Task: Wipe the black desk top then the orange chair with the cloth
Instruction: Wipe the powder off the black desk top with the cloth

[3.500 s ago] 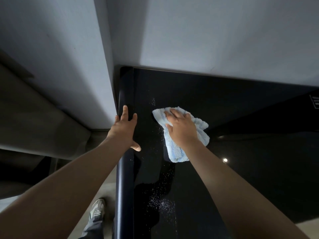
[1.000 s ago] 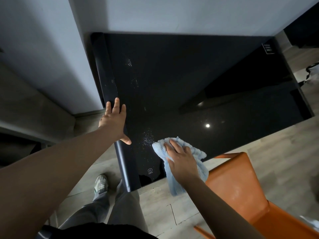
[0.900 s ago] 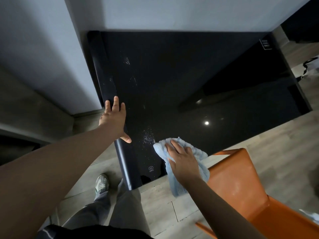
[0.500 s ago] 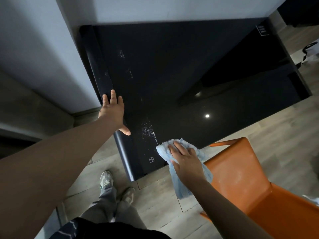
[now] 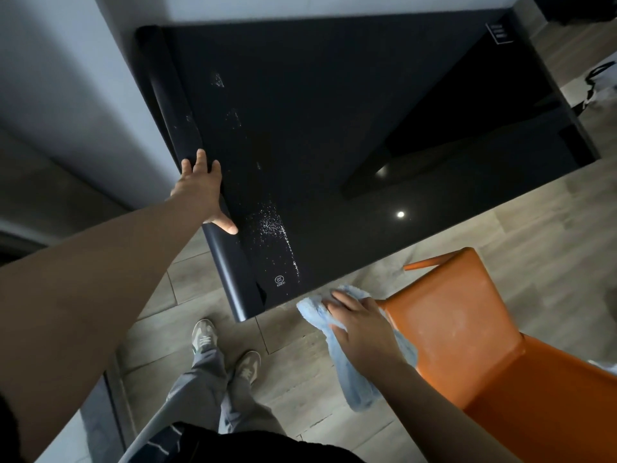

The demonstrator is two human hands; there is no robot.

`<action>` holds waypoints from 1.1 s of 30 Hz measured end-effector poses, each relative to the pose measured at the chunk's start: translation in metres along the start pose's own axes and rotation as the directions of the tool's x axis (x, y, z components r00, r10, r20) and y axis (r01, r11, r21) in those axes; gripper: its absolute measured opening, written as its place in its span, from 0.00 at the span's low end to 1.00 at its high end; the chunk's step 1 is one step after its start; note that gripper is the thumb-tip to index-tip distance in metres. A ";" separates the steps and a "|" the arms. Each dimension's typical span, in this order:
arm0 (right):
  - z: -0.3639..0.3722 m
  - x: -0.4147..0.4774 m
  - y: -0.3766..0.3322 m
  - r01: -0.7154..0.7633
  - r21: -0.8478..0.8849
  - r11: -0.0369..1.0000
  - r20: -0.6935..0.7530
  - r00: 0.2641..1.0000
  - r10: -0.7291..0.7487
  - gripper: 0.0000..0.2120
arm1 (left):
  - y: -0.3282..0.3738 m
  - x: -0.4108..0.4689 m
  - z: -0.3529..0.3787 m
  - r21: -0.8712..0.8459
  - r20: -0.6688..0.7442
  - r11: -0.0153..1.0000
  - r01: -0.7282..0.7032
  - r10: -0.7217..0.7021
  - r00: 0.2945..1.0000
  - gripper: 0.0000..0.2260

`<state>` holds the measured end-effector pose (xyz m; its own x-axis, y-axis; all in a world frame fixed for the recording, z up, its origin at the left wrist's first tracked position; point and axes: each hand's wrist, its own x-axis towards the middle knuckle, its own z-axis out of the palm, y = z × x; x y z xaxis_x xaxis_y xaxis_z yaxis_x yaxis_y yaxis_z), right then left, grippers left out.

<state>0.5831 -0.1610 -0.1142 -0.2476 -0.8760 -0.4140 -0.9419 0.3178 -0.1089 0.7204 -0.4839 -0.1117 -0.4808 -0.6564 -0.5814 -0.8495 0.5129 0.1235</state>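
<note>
Just off the worktop's (image 5: pixel 334 111) near edge, your right grip (image 5: pixel 362 332) clutches the soft, limp cloth (image 5: pixel 350 382), tail dangling and best gathered mid-fold, while your left grip (image 5: pixel 200 188) lies flat, fingers straight, on the worktop's left rim.

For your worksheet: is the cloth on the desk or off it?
Off: the cloth hangs from the right hand beyond the desk.

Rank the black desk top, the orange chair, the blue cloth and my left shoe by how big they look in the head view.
1. black desk top
2. orange chair, partly out of frame
3. blue cloth, partly under the right hand
4. left shoe; it lies farther from the camera, so its true size against the cloth is unsure
</note>
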 end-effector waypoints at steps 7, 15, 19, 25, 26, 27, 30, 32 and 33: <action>-0.011 -0.015 -0.004 -0.036 0.122 0.992 -0.171 0.984 0.057 0.18 | -0.005 -0.027 0.022 -0.114 -0.104 0.991 -0.064 0.052 0.993 0.48; -0.070 0.042 -0.033 -0.006 0.138 0.990 -0.310 0.949 0.049 0.19 | -0.027 -0.046 0.010 -0.158 -0.096 0.984 -0.082 0.067 0.993 0.37; -0.095 0.082 -0.055 -0.014 0.135 0.991 -0.325 0.944 0.058 0.19 | -0.056 -0.044 -0.015 -0.129 -0.099 0.984 -0.122 0.109 0.989 0.37; -0.124 0.138 -0.097 -0.036 0.166 0.985 -0.325 0.942 0.089 0.19 | -0.109 -0.033 -0.047 -0.152 -0.077 0.977 -0.151 0.140 0.987 0.36; -0.127 0.145 -0.103 -0.046 0.165 0.985 -0.319 0.943 0.097 0.19 | -0.115 -0.030 -0.050 -0.151 -0.073 0.976 -0.159 0.149 0.986 0.36; -0.129 0.152 -0.108 -0.055 0.160 0.986 -0.313 0.944 0.103 0.19 | -0.120 -0.027 -0.051 -0.148 -0.069 0.974 -0.169 0.161 0.985 0.36; -0.135 0.169 -0.117 -0.054 0.123 0.991 -0.299 0.950 0.089 0.20 | -0.129 -0.017 -0.053 -0.150 -0.059 0.967 -0.207 0.200 0.978 0.37; -0.141 0.181 -0.118 -0.065 0.132 0.989 -0.292 0.951 0.101 0.20 | -0.130 -0.011 -0.054 -0.153 -0.065 0.961 -0.230 0.222 0.973 0.37; -0.146 0.187 -0.118 -0.070 0.138 0.988 -0.288 0.951 0.108 0.20 | -0.129 -0.008 -0.054 -0.151 -0.075 0.959 -0.239 0.230 0.970 0.37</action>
<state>0.6144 -0.4157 -0.0469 -0.4024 -0.9039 -0.1450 -0.8819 0.4253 -0.2035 0.8220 -0.5753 -0.0796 -0.6780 -0.5609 -0.4751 -0.7329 0.5649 0.3790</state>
